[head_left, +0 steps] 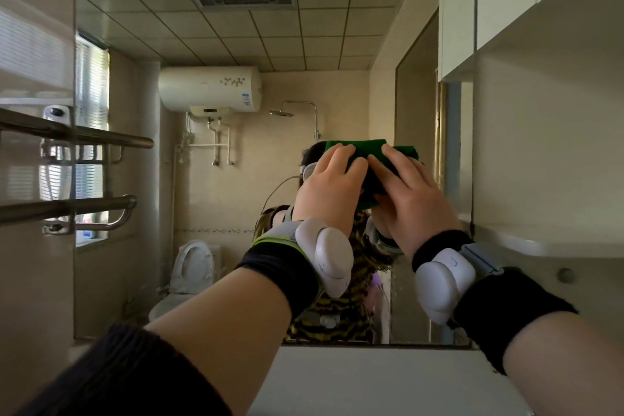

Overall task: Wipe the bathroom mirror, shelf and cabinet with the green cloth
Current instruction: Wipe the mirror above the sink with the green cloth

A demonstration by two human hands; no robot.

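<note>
The green cloth [363, 149] lies flat against the bathroom mirror [236, 162], right of its middle. My left hand [329, 184] presses on the cloth's left part with straight fingers. My right hand [410, 192] presses on its right part, fingers also spread flat. Both hands hide most of the cloth. To the right of the mirror hangs the white cabinet [506, 10], with an open white shelf [553, 240] below it. Both wrists carry white devices over black bands.
A metal towel rack [37, 132] juts out from the left wall beside the mirror. A white ledge [371, 378] runs below the mirror's lower edge. The mirror reflects a water heater, a shower head, a toilet and a person.
</note>
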